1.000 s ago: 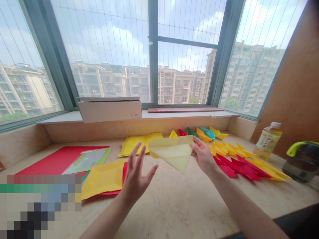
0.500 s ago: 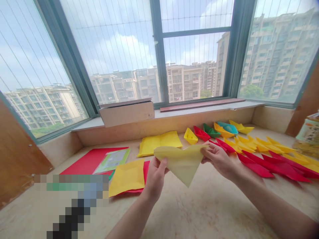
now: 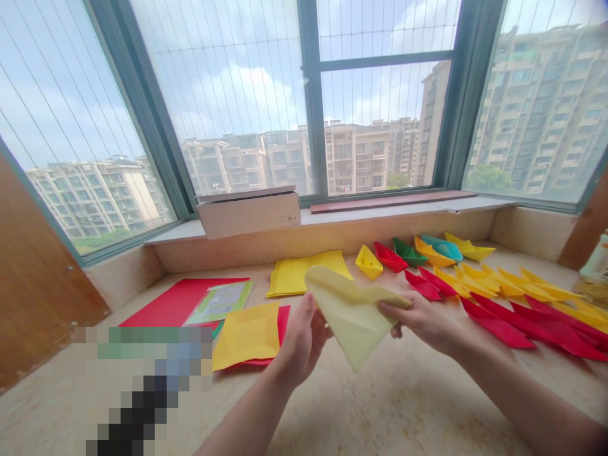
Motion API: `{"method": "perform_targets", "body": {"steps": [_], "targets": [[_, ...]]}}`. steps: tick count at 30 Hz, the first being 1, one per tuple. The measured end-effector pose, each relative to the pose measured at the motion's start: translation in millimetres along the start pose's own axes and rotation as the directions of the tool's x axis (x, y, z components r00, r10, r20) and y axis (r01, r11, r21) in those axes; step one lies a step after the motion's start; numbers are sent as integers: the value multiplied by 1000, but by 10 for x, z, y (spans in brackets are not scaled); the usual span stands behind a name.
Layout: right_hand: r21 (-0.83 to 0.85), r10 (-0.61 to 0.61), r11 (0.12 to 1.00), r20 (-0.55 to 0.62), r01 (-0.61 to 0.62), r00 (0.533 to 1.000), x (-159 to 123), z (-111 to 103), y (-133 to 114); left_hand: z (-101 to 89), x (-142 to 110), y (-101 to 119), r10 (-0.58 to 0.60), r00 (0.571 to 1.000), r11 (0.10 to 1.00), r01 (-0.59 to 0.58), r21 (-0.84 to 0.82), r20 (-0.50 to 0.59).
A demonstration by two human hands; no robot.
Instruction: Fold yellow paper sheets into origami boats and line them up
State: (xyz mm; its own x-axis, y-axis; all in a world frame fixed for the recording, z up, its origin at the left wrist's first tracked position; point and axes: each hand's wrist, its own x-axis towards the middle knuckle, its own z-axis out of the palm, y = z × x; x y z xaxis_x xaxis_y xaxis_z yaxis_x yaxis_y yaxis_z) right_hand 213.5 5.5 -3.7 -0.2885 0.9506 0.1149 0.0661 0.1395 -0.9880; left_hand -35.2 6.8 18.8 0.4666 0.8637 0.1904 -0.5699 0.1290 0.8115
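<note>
A folded pale yellow sheet of paper (image 3: pixel 363 316), roughly triangular with one corner pointing down, is held above the counter. Its left corner is rounded over and its upper edge sags. My right hand (image 3: pixel 422 320) pinches the right side, thumb in front and fingers behind. At the left edge, my left hand (image 3: pixel 301 342) grips the paper with thumb raised, its curled fingertips partly showing below. Behind it lies a stack of yellow paper (image 3: pixel 294 272); nearer on the left, another yellow sheet (image 3: pixel 247 335) rests over red paper.
Several folded paper boats, such as a green boat (image 3: pixel 408 252) and a red boat (image 3: pixel 494 323), stand at the right. A red sheet (image 3: pixel 166 301) with a clear packet (image 3: pixel 221 303) lies left. A white box (image 3: pixel 249 215) sits on the sill. Part of the lower left is pixelated.
The paper has tilted, its right side lower and its upper edge now bent. My left hand has shifted lower along its edge. The view has turned slightly left.
</note>
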Motion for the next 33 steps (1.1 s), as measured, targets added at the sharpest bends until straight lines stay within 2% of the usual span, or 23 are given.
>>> {"method": "perform_targets", "body": {"steps": [4,9,12,14,16,18,20,22,23,27,30,33], "targets": [[-98,-11,995,31,14,999,-33,-76,31,-87,-5,41,-41,999,998,41,47,8],[-188,-71,980,-10,67,997,-17,-181,136,-140,-16,111,-64,998,991,65,118,-9],[-215,-153,968,-88,131,984,-33,-134,141,-146,15,86,-30,997,986,42,161,-77],[-297,-257,931,-120,213,959,-59,-50,142,-155,46,52,15,989,980,14,199,-146],[-385,-367,871,-97,305,925,-86,57,150,-174,75,29,48,971,977,3,213,-234],[-392,-414,850,-83,352,907,-100,157,156,-201,95,40,40,949,981,23,193,-313],[-312,-384,892,-143,326,912,-96,211,144,-230,99,93,-14,941,984,73,164,-338],[-206,-305,942,-203,264,930,-82,187,108,-251,86,176,-93,953,978,143,155,-290],[-163,-262,959,-197,232,945,-76,145,84,-256,75,220,-130,959,971,174,162,-251],[-73,-94,993,20,95,995,-80,-101,5,-233,29,318,-201,967,950,231,210,-155],[-23,-6,1000,144,9,990,-99,-209,-9,-199,30,286,-169,966,947,214,240,-197],[9,24,1000,276,-27,961,-120,-244,-11,-181,60,232,-94,958,954,165,252,-270]]}}
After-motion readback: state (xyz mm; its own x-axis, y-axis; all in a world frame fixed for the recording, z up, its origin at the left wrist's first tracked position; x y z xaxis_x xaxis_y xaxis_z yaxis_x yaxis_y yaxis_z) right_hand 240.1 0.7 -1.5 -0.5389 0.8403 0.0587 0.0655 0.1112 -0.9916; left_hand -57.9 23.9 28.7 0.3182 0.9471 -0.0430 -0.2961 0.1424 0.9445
